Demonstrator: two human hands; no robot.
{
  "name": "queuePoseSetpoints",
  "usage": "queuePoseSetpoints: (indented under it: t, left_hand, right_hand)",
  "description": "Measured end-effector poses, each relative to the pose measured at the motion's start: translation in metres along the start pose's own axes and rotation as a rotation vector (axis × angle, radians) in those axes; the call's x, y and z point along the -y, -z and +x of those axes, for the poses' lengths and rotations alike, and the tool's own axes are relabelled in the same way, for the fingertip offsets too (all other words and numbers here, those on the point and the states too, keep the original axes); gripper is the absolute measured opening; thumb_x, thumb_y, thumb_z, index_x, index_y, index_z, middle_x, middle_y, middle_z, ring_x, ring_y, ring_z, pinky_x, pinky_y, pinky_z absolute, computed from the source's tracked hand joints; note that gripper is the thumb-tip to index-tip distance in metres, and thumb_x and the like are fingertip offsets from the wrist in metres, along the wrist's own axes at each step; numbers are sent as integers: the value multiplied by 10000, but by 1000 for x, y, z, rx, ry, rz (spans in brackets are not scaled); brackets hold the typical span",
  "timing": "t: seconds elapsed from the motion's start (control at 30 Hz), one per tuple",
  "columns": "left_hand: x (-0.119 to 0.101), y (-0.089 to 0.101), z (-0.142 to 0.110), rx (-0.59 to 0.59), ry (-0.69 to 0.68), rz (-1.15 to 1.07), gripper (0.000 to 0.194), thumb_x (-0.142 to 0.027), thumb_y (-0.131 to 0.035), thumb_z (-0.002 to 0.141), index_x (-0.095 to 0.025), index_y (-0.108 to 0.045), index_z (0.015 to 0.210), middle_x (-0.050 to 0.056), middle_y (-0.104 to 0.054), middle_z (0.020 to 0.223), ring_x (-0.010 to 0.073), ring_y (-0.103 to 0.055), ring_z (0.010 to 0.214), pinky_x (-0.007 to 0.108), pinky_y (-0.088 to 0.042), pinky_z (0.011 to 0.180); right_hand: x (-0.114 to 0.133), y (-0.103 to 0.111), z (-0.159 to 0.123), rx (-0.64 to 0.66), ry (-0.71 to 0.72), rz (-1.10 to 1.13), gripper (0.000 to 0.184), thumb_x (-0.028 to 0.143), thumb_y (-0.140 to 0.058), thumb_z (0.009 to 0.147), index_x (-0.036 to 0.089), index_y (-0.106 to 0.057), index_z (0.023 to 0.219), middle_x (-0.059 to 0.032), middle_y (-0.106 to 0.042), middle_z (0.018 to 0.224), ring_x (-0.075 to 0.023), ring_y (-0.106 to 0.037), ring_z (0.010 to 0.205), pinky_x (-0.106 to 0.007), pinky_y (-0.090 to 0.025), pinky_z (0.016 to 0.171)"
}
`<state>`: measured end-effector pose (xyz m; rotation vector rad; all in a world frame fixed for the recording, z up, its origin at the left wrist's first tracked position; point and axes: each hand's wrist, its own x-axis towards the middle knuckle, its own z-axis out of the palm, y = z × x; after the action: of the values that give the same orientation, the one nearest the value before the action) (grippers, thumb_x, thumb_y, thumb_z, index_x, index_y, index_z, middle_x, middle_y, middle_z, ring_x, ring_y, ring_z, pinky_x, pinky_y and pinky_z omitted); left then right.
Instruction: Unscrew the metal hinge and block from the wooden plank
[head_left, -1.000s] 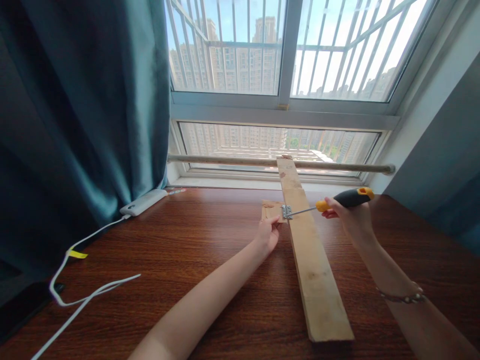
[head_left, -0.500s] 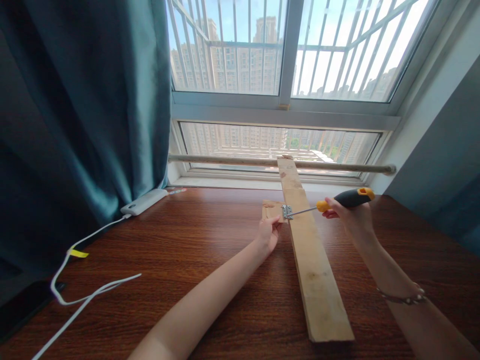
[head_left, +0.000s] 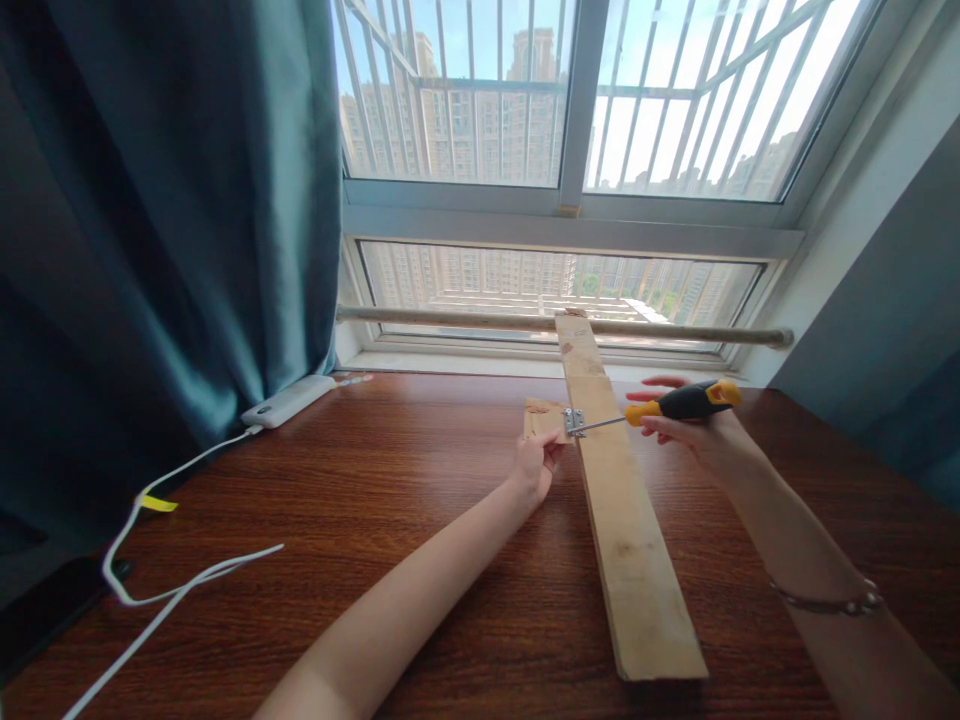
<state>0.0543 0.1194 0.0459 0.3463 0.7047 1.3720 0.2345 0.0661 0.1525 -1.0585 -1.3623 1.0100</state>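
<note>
**Loosely spread, your right hand (head_left: 709, 436) holds a screwdriver (head_left: 684, 403) at the hinge (head_left: 574, 422)**

Just right of the frame's center, the screwdriver's shaft crosses the long board (head_left: 626, 530) and its tip meets the lower part of the metal hinge. Your right fingers are spread around the black-and-yellow handle, some behind it and some below. Your left hand (head_left: 537, 468) has its fingertips pinched on the near edge of the small wood piece (head_left: 541, 418), left of the hinge. The hinge spans that piece and the board's left edge.

The board runs from lower right up toward the window (head_left: 457, 130), its far end overlapping the pole (head_left: 465, 322) in view. Over at the left of the frame, a white power strip (head_left: 289, 403) lies on the brown tabletop (head_left: 360, 480) by the blue curtain (head_left: 195, 200), with a white cable (head_left: 196, 580) below it.
</note>
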Motion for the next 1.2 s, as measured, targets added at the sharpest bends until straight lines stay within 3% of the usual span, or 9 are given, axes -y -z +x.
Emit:
queuePoseSetpoints:
  t: [0.17,0.43,0.6,0.73,0.83,1.0,1.2]
  left_hand:
    - [0,2,3,30,-4,-10,260,21,-569,640,-97,-644,859,76,-694,787,154,-647,675,237,-516,618]
    - [0,1,1,35,18,-19,234,19,-559,655,-81,-647,848,93,-694,810,158,-646,697,249,-513,659]
    - [0,0,-1,12,13,-3,198,17,-571,649,-77,-644,807,81,-692,765,132,-634,629,223,-504,615]
    - [1,0,0,52,7,-25,203,13,-561,651,-85,-639,810,89,-696,785,156,-650,685,261,-518,700]
    - [1,1,0,67,3,-29,227,13,-559,652,-102,-635,832,83,-699,812,151,-653,715,255,-517,719]
    - [1,1,0,76,5,-21,233,14,-549,659,-94,-640,844,93,-697,844,152,-652,732,245,-517,712]
    - [1,2,2,79,-17,-38,256,19,-570,641,-92,-631,863,99,-691,867,156,-648,738,238,-516,689]
  right_hand:
    - [5,3,-2,6,-113,47,391,248,-805,480,162,-680,840,-88,-695,905,-224,-664,721,-304,-559,628]
    - [-22,-4,8,-367,64,-175,338,363,-782,528,84,-654,669,-108,-678,624,-206,-633,507,-283,-537,436]
    - [-28,-4,10,-409,53,-167,351,385,-778,527,87,-649,661,-107,-673,594,-216,-634,490,-308,-552,452]
    - [-27,-3,11,-427,56,-230,352,399,-767,536,86,-653,648,-108,-667,578,-211,-625,472,-300,-542,443]
    - [-24,-3,9,-369,78,-201,342,387,-758,553,86,-646,671,-106,-670,601,-185,-613,469,-259,-504,405]
    - [-10,-1,4,-183,32,22,453,311,-782,533,149,-602,916,-86,-696,844,-143,-623,537,-202,-468,418]
    - [1,7,1,-25,-81,39,333,251,-785,502,166,-674,804,-52,-697,845,-128,-632,610,-209,-535,557]
